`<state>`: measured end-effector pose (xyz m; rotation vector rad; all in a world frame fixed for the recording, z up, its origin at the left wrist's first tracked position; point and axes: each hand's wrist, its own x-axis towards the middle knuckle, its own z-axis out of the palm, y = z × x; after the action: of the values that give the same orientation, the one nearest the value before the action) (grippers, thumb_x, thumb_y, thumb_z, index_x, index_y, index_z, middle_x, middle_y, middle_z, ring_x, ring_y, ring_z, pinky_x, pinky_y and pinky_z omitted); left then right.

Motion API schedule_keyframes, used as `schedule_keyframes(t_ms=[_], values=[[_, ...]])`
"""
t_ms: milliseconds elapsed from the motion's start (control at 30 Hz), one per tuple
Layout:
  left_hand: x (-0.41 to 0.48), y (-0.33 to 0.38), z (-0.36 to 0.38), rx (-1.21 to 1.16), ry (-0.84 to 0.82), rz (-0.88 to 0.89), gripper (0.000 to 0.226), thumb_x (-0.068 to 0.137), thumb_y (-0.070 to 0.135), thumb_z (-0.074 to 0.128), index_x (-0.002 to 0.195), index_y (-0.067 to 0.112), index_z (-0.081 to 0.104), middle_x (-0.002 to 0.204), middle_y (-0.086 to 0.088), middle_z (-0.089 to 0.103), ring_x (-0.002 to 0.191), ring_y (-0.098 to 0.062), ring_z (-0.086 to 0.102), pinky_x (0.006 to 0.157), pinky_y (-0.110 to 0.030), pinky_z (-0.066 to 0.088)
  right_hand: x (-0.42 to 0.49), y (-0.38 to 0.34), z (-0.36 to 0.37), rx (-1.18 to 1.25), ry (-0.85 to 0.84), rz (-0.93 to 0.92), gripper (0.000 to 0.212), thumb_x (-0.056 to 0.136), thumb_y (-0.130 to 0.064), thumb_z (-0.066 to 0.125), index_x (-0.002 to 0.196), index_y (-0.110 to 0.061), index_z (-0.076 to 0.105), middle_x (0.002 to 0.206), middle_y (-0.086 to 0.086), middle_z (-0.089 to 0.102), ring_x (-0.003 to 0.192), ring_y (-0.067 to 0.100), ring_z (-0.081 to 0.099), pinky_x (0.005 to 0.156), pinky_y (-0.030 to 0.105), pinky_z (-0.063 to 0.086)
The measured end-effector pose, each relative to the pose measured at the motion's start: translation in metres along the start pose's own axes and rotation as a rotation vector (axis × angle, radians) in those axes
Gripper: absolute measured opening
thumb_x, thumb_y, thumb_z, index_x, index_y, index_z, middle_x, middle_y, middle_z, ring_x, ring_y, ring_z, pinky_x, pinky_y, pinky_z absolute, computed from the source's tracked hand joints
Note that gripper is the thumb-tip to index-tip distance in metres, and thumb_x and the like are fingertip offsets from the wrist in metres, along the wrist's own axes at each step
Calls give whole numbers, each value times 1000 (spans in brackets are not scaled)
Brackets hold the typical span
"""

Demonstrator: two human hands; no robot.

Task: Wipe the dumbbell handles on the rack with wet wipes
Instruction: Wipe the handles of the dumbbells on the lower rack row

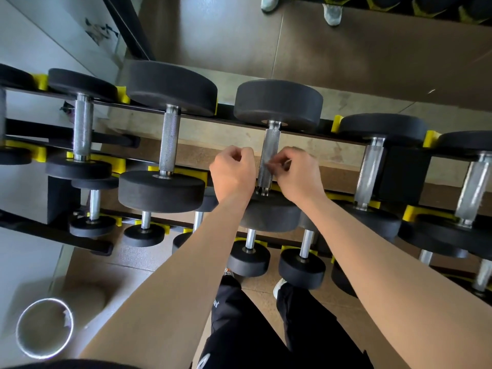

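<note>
Head view. The target dumbbell handle (269,153) lies across the top tier of the rack (226,114), its knurling facing up within easy reach.

Right hand (296,174): fingers and thumb are curled and pinch a thin pale scrap, probably the wet wipe (272,167), against the handle's right side. The pinch likely keeps it tight for rubbing.

Left hand (233,173): fisted just left of the handle. Cannot tell whether it holds anything. Judged to be standing by or bracing.

Floor (346,62): brown tiles, pale grout lines. White wall (32,30) at left, dark upright post (127,25) beside it. Round metal-rimmed container (44,328) lower left, blurred; possibly a bin.
</note>
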<state>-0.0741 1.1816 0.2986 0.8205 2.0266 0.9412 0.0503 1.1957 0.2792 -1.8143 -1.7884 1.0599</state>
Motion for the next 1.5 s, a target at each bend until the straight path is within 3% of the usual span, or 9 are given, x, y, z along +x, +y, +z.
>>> schedule_keyframes(t_ms=[133,367,533,600,800,867,1067,1367,1500], values=[[-1,0,-1,2,-7,-1,29,94,19,55,66,19,62,59,6,57,56,-7,52,53,-18,42,-9,4,-7,-60,-204,63,9,92,-23,72,86,-27,66,91,-11,62,80,1,56,62,10,35],[0,-1,0,8,-16,1,28,95,20,54,70,15,64,61,3,57,53,-6,50,48,-12,39,6,-5,-6,-1,75,31,5,93,-24,70,92,-19,71,90,-8,66,81,5,59,70,14,45],[2,0,1,12,-8,-29,26,92,20,54,72,9,66,59,3,56,53,-7,49,46,-14,40,-10,-1,-7,-134,-275,42,7,93,-22,70,90,-27,67,96,-9,63,82,1,55,69,14,43],[1,0,1,12,-3,-36,26,92,20,54,73,7,67,59,3,56,54,-8,49,49,-17,42,-10,-2,-7,-172,-312,30,6,93,-20,69,92,-26,69,98,-7,64,87,6,58,66,11,39],[1,0,1,32,-3,-27,26,94,20,54,73,10,66,62,0,58,54,-7,50,48,-13,42,12,-21,-7,-87,67,-6,7,94,-19,68,98,-18,74,94,-7,66,72,-3,51,62,7,32],[1,0,1,31,-1,-27,25,93,20,54,74,10,67,62,0,58,54,-8,50,49,-15,42,13,-23,-6,-116,79,-3,8,94,-18,67,99,-18,74,97,-3,68,77,1,54,64,8,35],[3,-1,1,14,-3,-40,26,92,20,54,73,7,67,63,-6,61,56,-12,52,53,-25,47,-8,-17,2,-313,-260,-44,12,95,-17,64,104,-17,72,103,5,69,81,15,62,71,22,51],[3,-1,2,9,-4,-44,27,92,20,53,74,4,65,60,-3,54,51,-8,44,41,-11,36,26,-28,1,-110,255,-90,7,93,-15,69,98,-13,73,105,7,68,90,15,63,74,12,43],[3,-2,2,26,-13,-42,26,92,21,54,74,7,67,62,-3,58,51,-6,47,43,-12,38,19,-25,8,-76,340,-112,9,92,-12,70,99,-10,73,106,8,67,90,14,62,76,6,39]])
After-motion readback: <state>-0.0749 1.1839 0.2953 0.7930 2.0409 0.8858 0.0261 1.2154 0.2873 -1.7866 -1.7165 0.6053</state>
